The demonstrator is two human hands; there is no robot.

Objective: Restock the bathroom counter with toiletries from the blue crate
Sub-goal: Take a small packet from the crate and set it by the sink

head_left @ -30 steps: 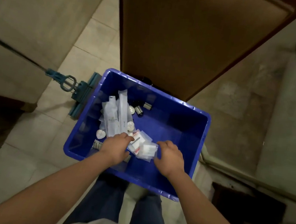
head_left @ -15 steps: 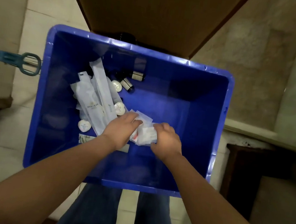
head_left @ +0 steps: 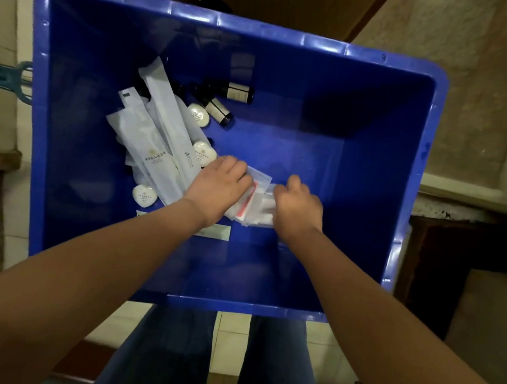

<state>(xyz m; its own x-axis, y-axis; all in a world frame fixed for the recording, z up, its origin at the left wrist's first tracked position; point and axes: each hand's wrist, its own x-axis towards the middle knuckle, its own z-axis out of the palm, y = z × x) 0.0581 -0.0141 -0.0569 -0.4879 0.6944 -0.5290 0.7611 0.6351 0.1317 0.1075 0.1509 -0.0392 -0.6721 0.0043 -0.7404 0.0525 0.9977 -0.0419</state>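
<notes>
Well, both hands are down inside the big blue plastic crate (head_left: 262, 33), which fills most of the frame. The left hand (head_left: 218, 185) and the right hand (head_left: 299, 207) meet near the middle. Each grip is closed narrow, fingers bent round a little pile of small clear plastic packets (head_left: 257, 192) with a red strip. The fingertips are tucked under, so I cannot tell how many packets each hand has.

What could go wrong? Those packets look thin, shiny and slippery. They are stacked loose, so some could slide out between the hands on the way up and drop back in, or onto the tiled floor (head_left: 230, 327). Squeezing too hard could crumple them.

To the upper left of the hands lie long flat white sachets (head_left: 154, 137), smooth and papery, in a messy fan. Small round white soaps (head_left: 198, 114) and a heart-shaped one (head_left: 144, 196) sit right beside them. Two little dark bottles (head_left: 220, 111) with pale labels lie on their sides above. They are round, so a bump could make them roll.
</notes>
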